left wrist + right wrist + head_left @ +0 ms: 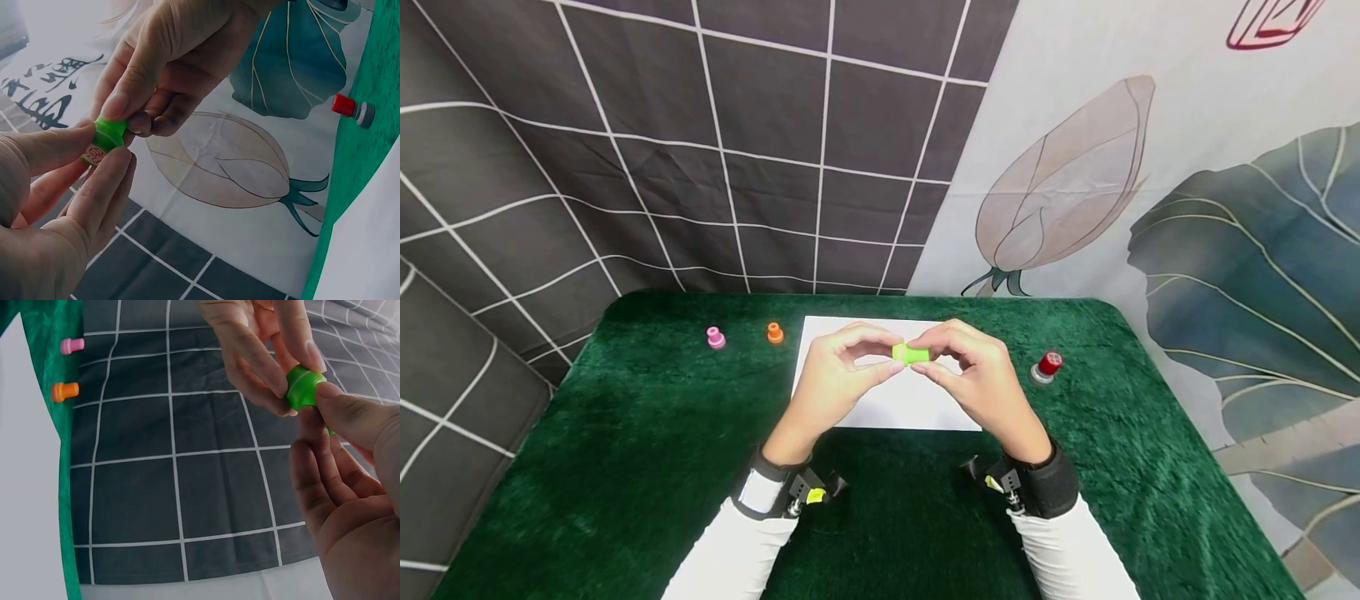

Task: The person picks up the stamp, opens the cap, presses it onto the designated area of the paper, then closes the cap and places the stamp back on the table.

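A small bright green stamp (913, 354) is held between both hands over a white sheet of paper (895, 408). My left hand (838, 371) pinches its wider end between thumb and fingers. The narrower end is pinched by the thumb and fingers of my right hand (973, 367). In the left wrist view a red printed design shows on the end of the green stamp (107, 134) at the left hand's fingers. The right wrist view shows the green stamp (303, 384) partly covered by fingertips of both hands.
Left of the paper, a pink stamp (715, 337) and an orange stamp (775, 333) stand on the green cloth (625, 433). To the right stands a stamp with a red top and grey base (1047, 367). A grey checked curtain (760, 208) hangs behind the table.
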Demonstrator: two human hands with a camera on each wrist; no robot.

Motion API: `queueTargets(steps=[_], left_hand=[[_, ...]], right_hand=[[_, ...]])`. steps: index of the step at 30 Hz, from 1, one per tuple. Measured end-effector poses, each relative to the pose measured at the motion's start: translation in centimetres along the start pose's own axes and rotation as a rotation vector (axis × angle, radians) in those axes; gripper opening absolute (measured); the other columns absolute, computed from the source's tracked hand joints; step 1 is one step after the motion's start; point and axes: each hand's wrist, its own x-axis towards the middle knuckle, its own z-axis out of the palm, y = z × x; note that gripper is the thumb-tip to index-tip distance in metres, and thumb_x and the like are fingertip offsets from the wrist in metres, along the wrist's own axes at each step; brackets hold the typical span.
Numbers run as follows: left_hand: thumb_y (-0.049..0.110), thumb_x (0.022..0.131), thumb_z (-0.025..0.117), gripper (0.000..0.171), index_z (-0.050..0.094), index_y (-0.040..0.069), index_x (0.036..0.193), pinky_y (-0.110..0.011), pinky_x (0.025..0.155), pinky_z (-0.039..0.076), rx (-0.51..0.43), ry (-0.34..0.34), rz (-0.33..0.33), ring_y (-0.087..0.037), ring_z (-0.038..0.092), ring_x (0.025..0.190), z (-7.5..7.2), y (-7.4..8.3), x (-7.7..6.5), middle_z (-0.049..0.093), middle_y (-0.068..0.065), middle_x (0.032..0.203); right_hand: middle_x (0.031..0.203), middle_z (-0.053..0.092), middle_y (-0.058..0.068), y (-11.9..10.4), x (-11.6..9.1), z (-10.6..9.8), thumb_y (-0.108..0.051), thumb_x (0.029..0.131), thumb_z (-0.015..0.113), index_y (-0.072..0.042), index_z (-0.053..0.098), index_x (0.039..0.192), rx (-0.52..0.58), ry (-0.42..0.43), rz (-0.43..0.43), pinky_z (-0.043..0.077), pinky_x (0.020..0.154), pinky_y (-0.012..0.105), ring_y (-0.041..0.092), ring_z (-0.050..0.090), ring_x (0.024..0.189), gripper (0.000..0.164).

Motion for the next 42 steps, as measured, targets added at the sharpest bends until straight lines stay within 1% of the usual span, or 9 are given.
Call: queueTargets(steps=[7,10,17,23,28,31,34,38,42], left_hand=[[0.002,0.083,0.085,0.028,0.078,0.003,0.11,-0.035,0.091,0.063,0.019,0.002,-0.005,-0.02,0.071,0.107,-0.1,0.3,-0.2,0.077,-0.009,0.11],[0.001,0.083,0.085,0.027,0.078,0.003,0.109,-0.031,0.09,0.063,0.027,0.003,0.001,-0.021,0.071,0.107,-0.2,0.4,-0.3,0.076,-0.01,0.109],[0.0,0.084,0.084,0.025,0.078,0.002,0.108,-0.031,0.09,0.063,0.025,0.002,0.001,-0.021,0.072,0.105,-0.3,0.6,-0.4,0.076,-0.011,0.109],[-0.001,0.084,0.083,0.026,0.077,0.001,0.109,-0.033,0.09,0.063,-0.014,0.002,-0.014,-0.021,0.073,0.104,-0.3,0.6,-0.4,0.076,-0.012,0.11],[0.001,0.084,0.084,0.026,0.078,0.003,0.109,-0.032,0.091,0.063,0.039,0.061,-0.007,-0.017,0.074,0.102,-1.3,0.7,-0.4,0.077,-0.009,0.109],[-0.001,0.082,0.085,0.028,0.077,0.002,0.109,-0.03,0.091,0.062,0.05,0.115,0.01,-0.017,0.074,0.101,-2.5,1.2,-0.4,0.077,-0.01,0.108],[-0.004,0.081,0.084,0.029,0.077,-0.001,0.109,-0.03,0.091,0.062,0.047,0.139,0.033,-0.018,0.074,0.102,-3.3,1.6,-0.5,0.077,-0.013,0.107],[-0.006,0.082,0.083,0.029,0.076,-0.002,0.11,-0.029,0.091,0.062,0.042,0.154,0.06,-0.018,0.074,0.1,-3.9,1.9,-0.5,0.077,-0.014,0.107],[-0.008,0.081,0.082,0.031,0.076,-0.003,0.111,-0.03,0.09,0.062,0.029,0.173,0.082,-0.018,0.073,0.101,-4.2,2.3,-0.6,0.076,-0.015,0.109]], right_hand=[[0.096,0.073,0.001,0.1,-0.1,0.1,0.004,0.081,0.084,-0.012,0.079,0.106,0.024,0.008,-0.018,0.035,0.054,0.021,0.018,0.057,0.078,0.03],[0.097,0.074,0.001,0.1,-0.2,0.2,0.004,0.081,0.084,-0.012,0.079,0.105,0.032,0.007,-0.016,0.034,0.054,0.021,0.021,0.058,0.078,0.029],[0.099,0.074,0.001,-0.1,-0.1,0.1,0.005,0.081,0.083,-0.012,0.079,0.106,0.042,0.008,-0.029,0.032,0.053,0.023,0.01,0.057,0.083,0.03],[0.1,0.074,0.001,-0.3,-0.1,0.1,0.007,0.081,0.082,-0.011,0.079,0.107,0.072,0.012,-0.039,0.031,0.053,0.024,0.01,0.058,0.084,0.032],[0.103,0.073,0.004,-0.3,-0.1,-0.6,0.009,0.082,0.08,-0.009,0.079,0.107,0.094,0.037,0.0,0.035,0.053,0.022,0.01,0.055,0.08,0.031],[0.103,0.073,0.005,-0.1,-0.2,-1.2,0.01,0.082,0.08,-0.008,0.079,0.107,0.074,0.058,0.021,0.036,0.054,0.022,0.01,0.053,0.078,0.031],[0.103,0.073,0.005,0.2,-0.2,-1.3,0.008,0.083,0.081,-0.009,0.079,0.108,0.041,0.061,0.024,0.036,0.054,0.024,0.01,0.052,0.077,0.03],[0.102,0.073,0.003,0.6,-0.2,-1.3,0.003,0.084,0.081,-0.011,0.079,0.108,-0.008,0.058,0.033,0.039,0.058,0.023,0.014,0.055,0.08,0.028],[0.1,0.071,-0.001,1.3,-0.1,-1.3,-0.001,0.085,0.083,-0.014,0.079,0.109,-0.103,0.052,0.038,0.04,0.063,0.021,0.019,0.057,0.083,0.028]])
